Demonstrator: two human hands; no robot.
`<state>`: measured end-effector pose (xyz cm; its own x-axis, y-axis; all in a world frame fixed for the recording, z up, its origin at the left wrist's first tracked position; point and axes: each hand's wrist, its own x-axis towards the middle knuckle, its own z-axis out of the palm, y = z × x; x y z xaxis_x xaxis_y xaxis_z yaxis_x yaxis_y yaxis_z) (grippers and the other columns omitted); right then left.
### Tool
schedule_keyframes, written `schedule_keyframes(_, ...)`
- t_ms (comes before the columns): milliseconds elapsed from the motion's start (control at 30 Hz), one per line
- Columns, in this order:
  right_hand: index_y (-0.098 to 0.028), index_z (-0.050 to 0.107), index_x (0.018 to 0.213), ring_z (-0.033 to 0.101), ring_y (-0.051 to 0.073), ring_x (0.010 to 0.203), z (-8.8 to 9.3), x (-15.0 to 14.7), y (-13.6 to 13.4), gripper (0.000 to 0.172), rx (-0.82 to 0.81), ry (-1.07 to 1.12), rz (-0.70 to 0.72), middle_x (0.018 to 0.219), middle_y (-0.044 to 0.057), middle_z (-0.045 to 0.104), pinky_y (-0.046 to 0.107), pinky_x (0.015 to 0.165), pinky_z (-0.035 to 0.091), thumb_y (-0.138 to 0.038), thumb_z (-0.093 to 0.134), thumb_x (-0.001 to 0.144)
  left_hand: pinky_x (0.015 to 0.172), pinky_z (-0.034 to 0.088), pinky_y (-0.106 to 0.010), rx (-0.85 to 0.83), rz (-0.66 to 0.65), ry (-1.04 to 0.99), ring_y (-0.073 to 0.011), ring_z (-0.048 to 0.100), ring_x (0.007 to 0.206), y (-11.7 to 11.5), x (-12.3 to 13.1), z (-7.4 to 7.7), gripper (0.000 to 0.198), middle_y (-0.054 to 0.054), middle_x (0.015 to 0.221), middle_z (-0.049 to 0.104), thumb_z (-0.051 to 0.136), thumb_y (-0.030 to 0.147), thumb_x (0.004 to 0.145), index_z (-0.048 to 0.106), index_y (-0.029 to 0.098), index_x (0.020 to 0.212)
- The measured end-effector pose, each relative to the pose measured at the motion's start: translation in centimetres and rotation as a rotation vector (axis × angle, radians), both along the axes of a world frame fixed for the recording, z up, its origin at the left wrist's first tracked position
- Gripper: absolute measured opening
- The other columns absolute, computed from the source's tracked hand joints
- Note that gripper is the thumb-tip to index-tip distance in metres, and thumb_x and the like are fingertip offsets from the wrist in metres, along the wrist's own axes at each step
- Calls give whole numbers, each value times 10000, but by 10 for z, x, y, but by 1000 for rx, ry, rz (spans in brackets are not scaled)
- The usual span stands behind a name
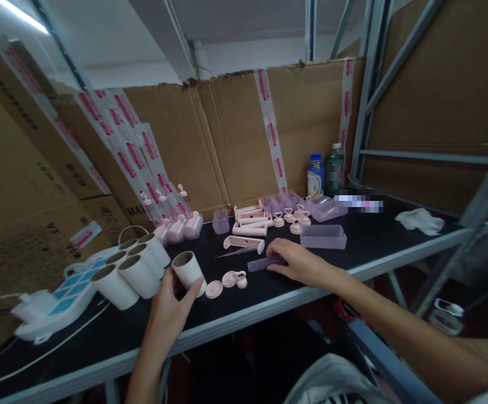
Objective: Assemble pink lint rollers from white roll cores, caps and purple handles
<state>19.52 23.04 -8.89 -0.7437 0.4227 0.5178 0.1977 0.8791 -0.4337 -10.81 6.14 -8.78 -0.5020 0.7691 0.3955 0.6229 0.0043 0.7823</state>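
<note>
on the black bench (374, 235), left hand (170, 311) curled round white roll (187, 268), right hand (297, 261) spread flat on purple strip (262, 263)

1. Black tabletop (374, 241), pale along the front edge.
2. Far left: white and blue power strip (54, 300) with its cable, then a cluster of white rolls (130, 269).
3. Near the front: a single white roll (187, 268), pink round caps (214, 289), a purple strip (265, 262).
4. Middle: pink handles (250, 221), heart-shaped pink knobs (290, 216), purple covers (323, 237).
5. At the back: a blue-capped bottle (316, 177) beside a green bottle (334, 171). Far right, well apart: a white cloth (419, 220).
</note>
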Motion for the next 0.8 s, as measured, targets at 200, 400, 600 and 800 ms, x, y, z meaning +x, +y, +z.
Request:
schedule_keyframes(200, -254, 540, 1277, 555, 260, 1246, -9, 1, 1, 446, 11, 117, 5, 1315, 78, 579, 436, 1103, 458, -179, 766, 901, 1079, 478, -539, 51, -12, -51, -324, 614, 1168, -1, 3, 3, 661, -77, 1238, 615, 804, 615, 755, 517, 259, 1233)
schedule_keyframes(400, -252, 549, 1288, 549, 268, 1251, -11, 1, -1, 432, 30, 144, 0, 1332, 78, 588, 457, 1109, 459, -169, 742, 911, 1089, 450, -551, 106, -51, -98, -328, 578, 1231, -2, 4, 6, 651, -74, 1275, 604, 820, 567, 764, 508, 281, 1259)
schedule_keyframes(600, -249, 551, 1299, 559, 268, 1246, -10, 2, -3, 408, 43, 141, -3, 1330, 91, 587, 475, 1107, 471, -148, 690, 929, 1057, 452, -505, 103, -87, -177, -321, 587, 1219, -2, 5, 8, 687, -87, 1265, 619, 838, 570, 743, 505, 259, 1257)
schedule_keyframes(800, -258, 566, 1329, 552, 286, 1268, -15, 3, 0, 436, 50, 128, -1, 1351, 104, 574, 505, 1119, 466, -160, 681, 920, 1047, 439, -434, 99, -105, -243, -308, 567, 1238, -7, 11, 12, 735, -106, 1312, 603, 847, 565, 724, 499, 228, 1277)
